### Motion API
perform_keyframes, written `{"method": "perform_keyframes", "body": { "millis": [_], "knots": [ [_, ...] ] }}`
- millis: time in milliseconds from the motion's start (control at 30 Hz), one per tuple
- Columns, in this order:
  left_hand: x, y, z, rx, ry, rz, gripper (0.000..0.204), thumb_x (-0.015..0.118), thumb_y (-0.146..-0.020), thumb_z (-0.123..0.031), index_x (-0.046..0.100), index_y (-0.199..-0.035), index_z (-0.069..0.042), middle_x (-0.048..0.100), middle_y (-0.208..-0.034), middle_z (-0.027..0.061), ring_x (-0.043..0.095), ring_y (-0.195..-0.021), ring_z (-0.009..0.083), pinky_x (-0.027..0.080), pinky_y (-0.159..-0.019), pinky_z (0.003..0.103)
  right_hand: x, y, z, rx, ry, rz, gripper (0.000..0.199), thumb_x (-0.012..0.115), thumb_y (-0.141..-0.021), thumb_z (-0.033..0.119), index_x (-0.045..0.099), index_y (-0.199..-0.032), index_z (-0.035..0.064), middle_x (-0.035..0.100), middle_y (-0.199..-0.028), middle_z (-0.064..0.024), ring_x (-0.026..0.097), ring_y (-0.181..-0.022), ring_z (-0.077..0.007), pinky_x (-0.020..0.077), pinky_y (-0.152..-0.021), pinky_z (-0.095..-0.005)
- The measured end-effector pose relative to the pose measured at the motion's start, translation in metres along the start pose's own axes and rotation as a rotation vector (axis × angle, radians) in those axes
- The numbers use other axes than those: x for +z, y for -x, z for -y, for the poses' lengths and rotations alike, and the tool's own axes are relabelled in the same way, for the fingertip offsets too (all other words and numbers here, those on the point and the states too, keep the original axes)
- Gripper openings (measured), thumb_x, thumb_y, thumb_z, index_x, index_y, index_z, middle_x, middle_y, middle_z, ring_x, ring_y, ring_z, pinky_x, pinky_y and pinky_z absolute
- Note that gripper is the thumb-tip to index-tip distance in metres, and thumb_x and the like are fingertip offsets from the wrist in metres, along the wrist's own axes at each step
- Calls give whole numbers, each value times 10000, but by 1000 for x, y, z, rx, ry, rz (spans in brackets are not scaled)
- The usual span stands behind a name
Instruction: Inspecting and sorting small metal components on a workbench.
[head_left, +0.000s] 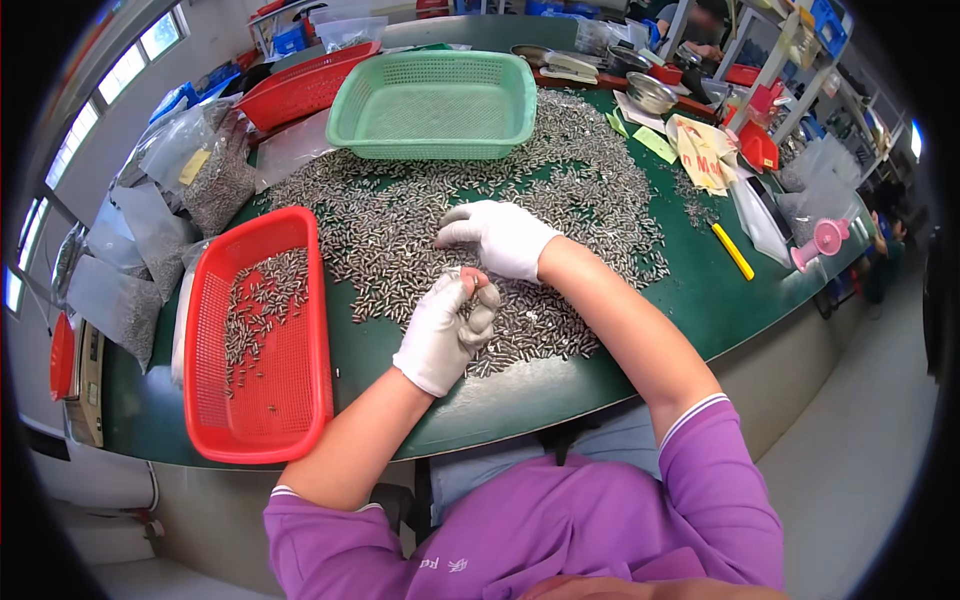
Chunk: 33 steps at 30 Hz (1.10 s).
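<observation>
A broad spread of small silvery metal pins [580, 190] covers the middle of the green table [380, 410]. My left hand [440, 335], in a white glove with a bare fingertip showing, is closed at the near side of the pile, its thumb and fingers pinched together. What lies in that pinch is too small to make out. Just beyond it and to the right, my right hand [498, 240], also white-gloved, hovers palm down low over the pins. Its fingers point left, loosely bent and apart, with nothing seen in them.
A red plastic basket [322, 400] with loose pins stands at the left. At the back is a green basket [435, 150], with another red basket [290, 92] beside it. Filled plastic bags [215, 185] line the left edge. A yellow cutter [733, 252] and pink fan [825, 238] lie right.
</observation>
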<state>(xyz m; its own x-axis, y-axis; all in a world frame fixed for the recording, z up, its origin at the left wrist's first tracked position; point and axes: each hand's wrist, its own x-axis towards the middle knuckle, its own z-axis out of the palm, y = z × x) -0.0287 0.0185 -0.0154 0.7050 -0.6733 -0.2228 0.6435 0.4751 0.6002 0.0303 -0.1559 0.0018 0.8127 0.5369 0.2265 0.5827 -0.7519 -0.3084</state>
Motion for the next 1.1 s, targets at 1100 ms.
{"method": "perform_keyframes", "body": {
  "millis": [1100],
  "knots": [
    [4, 2, -7, -84, -15, 123, 241, 581, -908, -241, 500, -1083, -98, 547, -935, 22, 440, -656, 51, 365, -574, 186, -34, 56, 22, -125, -316, -240, 166, 638, -790, 176, 691, -931, 106, 634, -1033, -91, 603, -939, -290, 491, -814, -380]
  ]
}}
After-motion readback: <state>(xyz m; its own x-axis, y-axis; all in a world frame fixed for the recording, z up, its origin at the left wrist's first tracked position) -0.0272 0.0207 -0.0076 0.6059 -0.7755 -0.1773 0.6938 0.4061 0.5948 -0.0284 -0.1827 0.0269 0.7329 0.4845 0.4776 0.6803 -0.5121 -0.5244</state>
